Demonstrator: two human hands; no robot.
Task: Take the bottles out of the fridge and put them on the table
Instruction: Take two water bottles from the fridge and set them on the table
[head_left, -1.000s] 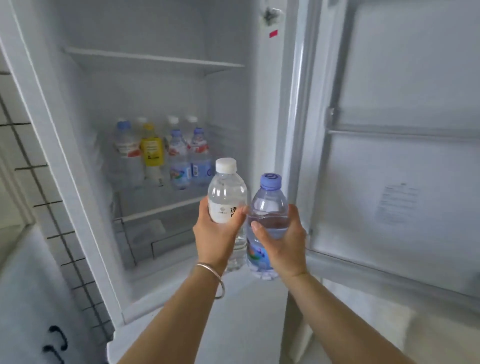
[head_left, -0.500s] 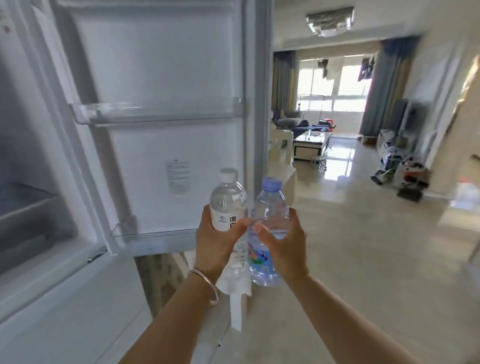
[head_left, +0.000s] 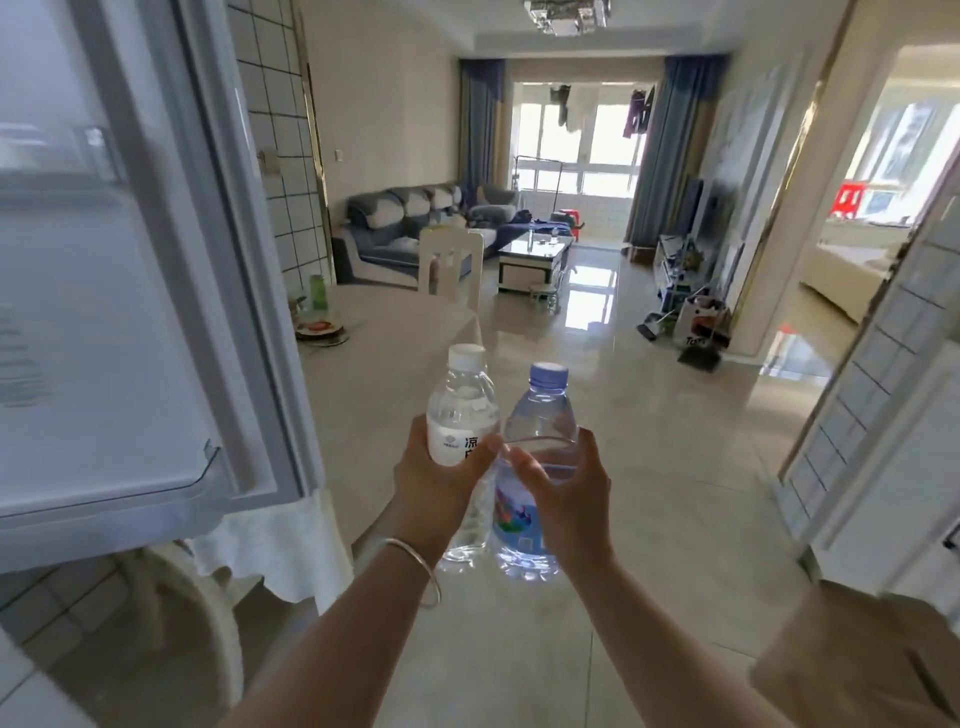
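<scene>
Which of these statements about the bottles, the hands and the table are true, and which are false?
1. The left hand holds the white-capped bottle. True.
2. The blue-capped bottle lies on the table. False: the right hand holds it upright in the air.
3. The two bottles are side by side. True.
4. The fridge door is closed. False: it stands open at the left.
5. A bracelet is on the right wrist. False: it is on the left wrist.
</scene>
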